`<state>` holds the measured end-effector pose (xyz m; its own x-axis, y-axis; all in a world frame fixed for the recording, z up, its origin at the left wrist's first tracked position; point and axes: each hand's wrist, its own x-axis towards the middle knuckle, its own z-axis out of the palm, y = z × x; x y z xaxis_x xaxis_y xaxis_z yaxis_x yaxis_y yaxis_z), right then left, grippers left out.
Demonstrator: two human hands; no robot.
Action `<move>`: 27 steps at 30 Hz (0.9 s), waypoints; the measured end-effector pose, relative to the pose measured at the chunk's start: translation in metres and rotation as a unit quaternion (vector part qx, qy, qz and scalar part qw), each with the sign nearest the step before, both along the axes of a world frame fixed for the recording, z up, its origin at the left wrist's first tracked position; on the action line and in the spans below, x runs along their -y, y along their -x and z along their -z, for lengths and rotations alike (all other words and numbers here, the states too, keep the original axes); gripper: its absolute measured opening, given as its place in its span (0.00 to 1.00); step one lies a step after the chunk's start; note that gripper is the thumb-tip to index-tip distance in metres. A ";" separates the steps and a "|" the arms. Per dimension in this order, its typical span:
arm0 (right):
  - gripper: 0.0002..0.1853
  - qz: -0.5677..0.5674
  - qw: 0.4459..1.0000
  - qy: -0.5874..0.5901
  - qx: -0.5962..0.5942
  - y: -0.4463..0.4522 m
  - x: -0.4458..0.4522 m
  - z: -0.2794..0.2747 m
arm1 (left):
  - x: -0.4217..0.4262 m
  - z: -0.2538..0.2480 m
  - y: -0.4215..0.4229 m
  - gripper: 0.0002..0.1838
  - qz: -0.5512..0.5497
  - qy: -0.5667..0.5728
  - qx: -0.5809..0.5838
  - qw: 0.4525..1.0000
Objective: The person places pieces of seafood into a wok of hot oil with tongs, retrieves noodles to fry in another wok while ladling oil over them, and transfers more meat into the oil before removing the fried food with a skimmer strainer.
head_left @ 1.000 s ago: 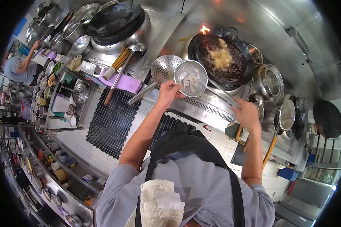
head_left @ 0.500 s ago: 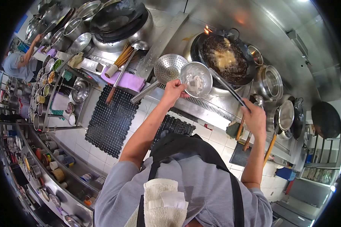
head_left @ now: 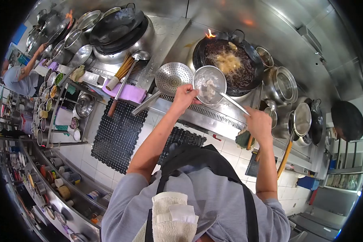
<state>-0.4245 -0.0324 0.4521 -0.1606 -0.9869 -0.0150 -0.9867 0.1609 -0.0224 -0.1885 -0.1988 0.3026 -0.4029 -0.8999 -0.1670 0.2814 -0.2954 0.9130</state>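
As the perforated ladle [head_left: 174, 76] is laid on the cooktop with its handle outward, it is presumably kept within reach. To its right, the metal bowl [head_left: 204, 76] is pinched at its near rim between left-hand [head_left: 184, 99] thumb and fingers, apparently to steady it; pale pieces [head_left: 209, 91] are contained. A metal-handled utensil [head_left: 236, 103] is gripped near its end by the right hand [head_left: 258, 123], fingers curled closed, its far end directed into the bowl, probably for control of the pieces. The bowl is positioned before the near-left side of the wok [head_left: 255, 76], where golden food [head_left: 228, 63] is surrounded by dark, bubbling liquid. Surface and room: another person [head_left: 19, 78] is seen at far left, then black floor matting [head_left: 116, 135], steel cooktop edging [head_left: 213, 115], stacked metal pots [head_left: 285, 86] and a strainer [head_left: 302, 119] rightward.
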 end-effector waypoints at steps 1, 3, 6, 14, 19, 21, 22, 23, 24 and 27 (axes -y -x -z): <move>0.18 0.010 1.000 0.011 -0.001 0.007 -0.003 -0.006 | -0.001 0.001 0.001 0.12 -0.002 -0.009 0.004 1.000; 0.18 0.022 0.998 0.035 0.043 0.019 -0.009 -0.019 | -0.003 0.001 0.001 0.11 -0.009 -0.013 -0.001 1.000; 0.18 0.031 0.995 0.006 0.096 0.026 -0.011 -0.030 | -0.006 -0.003 0.006 0.11 -0.021 -0.007 -0.003 1.000; 0.18 0.040 0.993 0.009 0.110 0.034 -0.014 -0.007 | -0.009 -0.008 0.017 0.10 -0.037 0.007 0.016 0.999; 0.18 0.117 0.981 0.041 0.151 0.055 -0.018 -0.057 | -0.005 0.007 0.019 0.08 -0.057 -0.012 0.017 0.998; 0.18 0.106 0.976 0.075 0.176 0.082 -0.015 -0.049 | -0.004 0.016 0.019 0.07 -0.058 -0.023 0.012 0.998; 0.19 0.097 0.975 0.087 0.181 0.100 -0.010 -0.031 | -0.003 0.019 0.019 0.07 -0.058 -0.029 0.010 0.998; 0.19 0.093 0.975 0.077 0.185 0.112 -0.001 -0.015 | -0.005 0.019 0.019 0.07 -0.058 -0.039 -0.005 0.998; 0.19 0.089 0.976 0.066 0.189 0.123 0.008 -0.001 | -0.007 0.020 0.020 0.07 -0.058 -0.051 -0.019 0.997; 0.19 0.098 0.983 0.083 0.130 0.154 0.023 0.060 | -0.011 0.026 0.020 0.06 -0.046 -0.056 -0.041 0.996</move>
<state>-0.5784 -0.0550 0.3918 -0.3596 -0.9299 0.0775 -0.8948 0.3200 -0.3114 -0.2088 -0.1877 0.2769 -0.3355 -0.9112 -0.2390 0.3853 -0.3642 0.8479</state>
